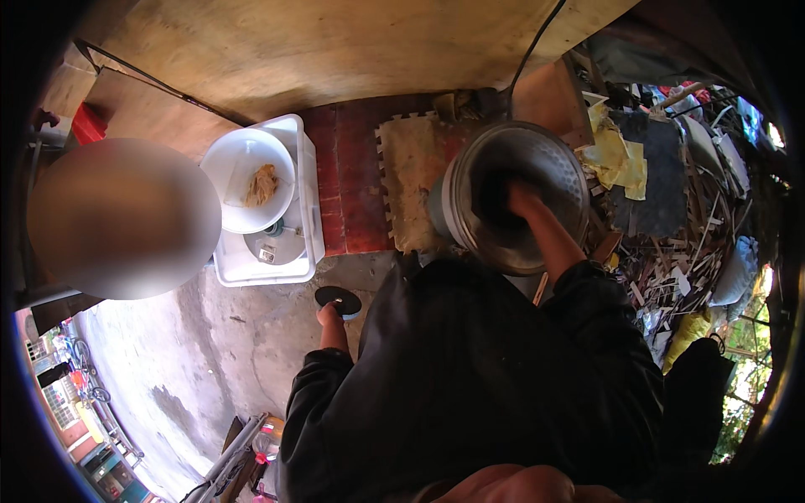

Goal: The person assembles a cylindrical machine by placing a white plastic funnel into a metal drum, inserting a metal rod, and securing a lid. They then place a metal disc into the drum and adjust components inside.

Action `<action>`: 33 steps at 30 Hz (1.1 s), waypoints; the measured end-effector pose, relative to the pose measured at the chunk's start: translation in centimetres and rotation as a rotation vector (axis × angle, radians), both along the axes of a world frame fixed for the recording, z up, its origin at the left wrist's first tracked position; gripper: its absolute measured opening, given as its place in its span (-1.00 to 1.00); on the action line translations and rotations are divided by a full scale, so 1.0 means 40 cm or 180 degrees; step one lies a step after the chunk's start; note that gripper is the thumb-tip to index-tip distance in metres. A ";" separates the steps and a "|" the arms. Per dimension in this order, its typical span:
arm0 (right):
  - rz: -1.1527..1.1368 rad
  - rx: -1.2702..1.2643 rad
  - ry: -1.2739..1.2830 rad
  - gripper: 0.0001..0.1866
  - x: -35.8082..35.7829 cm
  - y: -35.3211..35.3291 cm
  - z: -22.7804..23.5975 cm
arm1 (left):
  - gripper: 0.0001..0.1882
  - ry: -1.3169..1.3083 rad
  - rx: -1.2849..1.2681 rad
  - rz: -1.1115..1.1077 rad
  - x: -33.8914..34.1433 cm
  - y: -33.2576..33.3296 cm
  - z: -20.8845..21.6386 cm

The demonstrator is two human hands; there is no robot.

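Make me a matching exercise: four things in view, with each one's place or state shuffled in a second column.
1. Left hand
2. Right hand
3. White bowl
4. Yellow sheet

A. Holds a tan clump
B. To the right of the metal vessel
C. Grips a black disc
D. Reaches inside the metal vessel

Pairs: 1-C, 2-D, 3-A, 4-B

Readable text: none.
Sticker (267, 253): pale with dark marks, on the grey disc (289, 246) in the white tub (312, 247); too small to read.
Black disc (348, 299): pale spot near its middle; whether that is print cannot be told.
Drum (570, 180): any lettering illegible.
Bottle (267, 442): red patch below, blurred; words illegible.
Street (86, 402): coloured patches, too small to tell as signs.
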State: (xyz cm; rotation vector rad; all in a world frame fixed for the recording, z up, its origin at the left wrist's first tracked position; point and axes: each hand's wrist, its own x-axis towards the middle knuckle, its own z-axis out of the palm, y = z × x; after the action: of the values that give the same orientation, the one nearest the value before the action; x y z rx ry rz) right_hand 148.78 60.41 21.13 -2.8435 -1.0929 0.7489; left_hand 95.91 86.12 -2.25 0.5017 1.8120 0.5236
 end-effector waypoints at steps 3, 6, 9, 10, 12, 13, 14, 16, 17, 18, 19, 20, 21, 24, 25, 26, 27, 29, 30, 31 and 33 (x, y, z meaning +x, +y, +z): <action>-0.0092 -0.0209 0.0123 -0.42 0.024 -0.024 -0.042 | -0.32 0.0064 -0.0090 0.0041 -0.003 -0.014 0.040; -0.0201 -0.0792 -0.0205 -0.54 0.016 0.004 -0.106 | -0.74 0.0511 0.0024 0.0185 -0.025 -0.026 0.037; -0.0033 -0.0772 -0.0174 -0.59 0.031 0.003 -0.121 | -0.71 0.0810 -0.0042 -0.0045 -0.049 -0.035 0.029; 0.0083 -0.0642 -0.0065 -0.60 0.042 -0.004 -0.116 | -0.71 0.0729 -0.0018 -0.0004 -0.061 -0.034 0.023; 0.0229 -0.0290 0.0011 -0.61 0.071 -0.031 -0.154 | -0.71 0.0555 0.0010 0.0065 -0.077 -0.031 0.005; 0.0299 -0.0125 0.0052 -0.62 0.074 -0.039 -0.165 | -0.71 0.0590 -0.0041 0.0079 -0.066 -0.035 0.014; 0.0221 -0.0090 0.0060 -0.61 0.078 -0.048 -0.177 | -0.71 0.0625 -0.0092 0.0092 -0.053 -0.038 0.022; 0.0083 0.0014 0.0089 -0.61 0.077 -0.044 -0.181 | -0.58 0.0624 -0.0151 0.0020 -0.053 -0.036 0.025; 0.0065 0.0060 0.0106 -0.61 0.076 -0.045 -0.181 | -0.46 0.0578 -0.0178 -0.0078 -0.053 -0.035 0.025; 0.0045 0.0109 0.0122 -0.61 0.078 -0.049 -0.182 | -0.33 0.0531 -0.0201 -0.0178 -0.058 -0.030 0.015; 0.0023 0.0157 0.0137 -0.61 0.080 -0.053 -0.183 | -0.31 0.0417 -0.0198 -0.0158 -0.064 -0.024 0.005; 0.0012 0.0107 0.0114 -0.61 0.082 -0.054 -0.186 | -0.29 0.0303 -0.0197 -0.0139 -0.071 -0.016 -0.004; -0.0005 0.0051 0.0083 -0.62 0.085 -0.059 -0.194 | -0.26 0.0182 -0.0203 -0.0126 -0.072 -0.012 -0.020; -0.0133 -0.0066 0.0062 -0.62 0.080 -0.059 -0.193 | -0.22 0.0203 0.0016 -0.0232 -0.075 -0.005 -0.060; -0.0192 -0.0112 0.0047 -0.63 0.077 -0.055 -0.186 | -0.23 0.0222 -0.0030 -0.0257 -0.058 -0.005 -0.045; -0.0254 -0.0234 0.0029 -0.63 0.076 -0.051 -0.179 | -0.24 0.0241 -0.0076 -0.0281 -0.040 -0.006 -0.030; -0.0317 -0.0351 0.0028 -0.63 0.071 -0.044 -0.166 | -0.24 0.0276 -0.0117 -0.0307 -0.036 -0.005 -0.024; -0.0417 -0.0566 0.0018 -0.62 0.058 -0.026 -0.141 | -0.23 0.0273 -0.0140 -0.0330 -0.027 0.002 -0.012; -0.0458 -0.0663 0.0010 -0.61 0.053 -0.020 -0.134 | -0.22 0.0271 -0.0149 -0.0347 -0.027 0.006 -0.014; -0.0501 -0.0761 0.0001 -0.60 0.045 -0.012 -0.129 | -0.21 0.0246 -0.0164 -0.0347 -0.026 0.008 -0.017; -0.0716 -0.0869 -0.0126 -0.58 0.023 0.009 -0.121 | -0.19 0.0182 -0.0189 -0.0344 -0.022 0.013 -0.025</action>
State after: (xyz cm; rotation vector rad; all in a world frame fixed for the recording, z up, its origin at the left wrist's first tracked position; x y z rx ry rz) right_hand 149.72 60.78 16.28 -3.1463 -0.7030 0.8877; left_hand 95.03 86.63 -3.23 0.5752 1.8377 0.3838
